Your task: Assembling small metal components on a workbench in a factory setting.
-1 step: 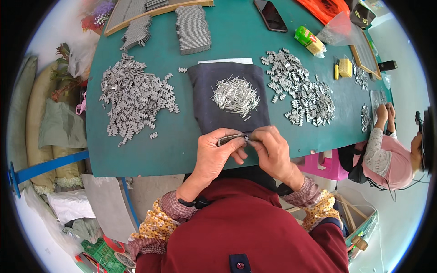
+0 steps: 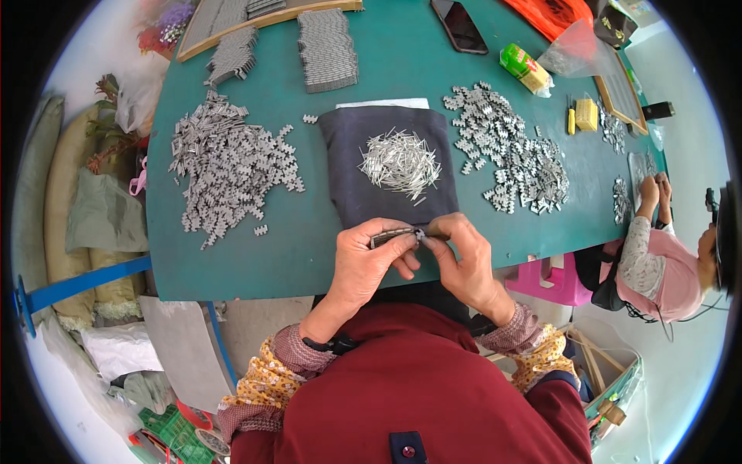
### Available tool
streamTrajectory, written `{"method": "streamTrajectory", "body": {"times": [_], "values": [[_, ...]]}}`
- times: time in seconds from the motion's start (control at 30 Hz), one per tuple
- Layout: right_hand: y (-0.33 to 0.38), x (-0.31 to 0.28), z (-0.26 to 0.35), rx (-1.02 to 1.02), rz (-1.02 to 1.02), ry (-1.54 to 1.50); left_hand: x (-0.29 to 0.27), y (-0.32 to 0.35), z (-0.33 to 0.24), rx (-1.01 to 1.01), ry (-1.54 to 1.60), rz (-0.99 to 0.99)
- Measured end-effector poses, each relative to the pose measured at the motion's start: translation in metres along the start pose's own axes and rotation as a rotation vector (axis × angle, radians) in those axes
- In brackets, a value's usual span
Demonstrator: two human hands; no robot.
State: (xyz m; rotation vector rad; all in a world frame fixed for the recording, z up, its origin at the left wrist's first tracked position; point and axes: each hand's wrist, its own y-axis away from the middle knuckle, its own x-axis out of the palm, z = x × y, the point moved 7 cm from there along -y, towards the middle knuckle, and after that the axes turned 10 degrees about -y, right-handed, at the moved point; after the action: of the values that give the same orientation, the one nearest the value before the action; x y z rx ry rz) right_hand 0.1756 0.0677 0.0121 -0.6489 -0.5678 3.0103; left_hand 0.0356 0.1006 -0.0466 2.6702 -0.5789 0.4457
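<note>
Metal strip (image 2: pixel 393 235), likely stiff, light and small, is pinched along its length by left hand (image 2: pixel 369 267); right hand (image 2: pixel 462 263) fingertips clamp its three-o'clock end.

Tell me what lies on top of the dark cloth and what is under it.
A loose heap of thin metal pins lies on the dark cloth. A white sheet peeks out at its far edge; the rest underneath is covered.
</note>
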Motion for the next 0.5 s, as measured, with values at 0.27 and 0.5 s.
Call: {"method": "streamTrajectory", "body": {"times": [0.27, 0.5], "values": [[0.017, 0.009, -0.022, 0.54, -0.176, -0.409, 0.001, 0.002, 0.002, 0.0, -0.093, 0.011], [0.006, 0.002, 0.005, 0.16, -0.051, -0.067, 0.003, 0.006, 0.003, -0.044, -0.105, 0.045]]}}
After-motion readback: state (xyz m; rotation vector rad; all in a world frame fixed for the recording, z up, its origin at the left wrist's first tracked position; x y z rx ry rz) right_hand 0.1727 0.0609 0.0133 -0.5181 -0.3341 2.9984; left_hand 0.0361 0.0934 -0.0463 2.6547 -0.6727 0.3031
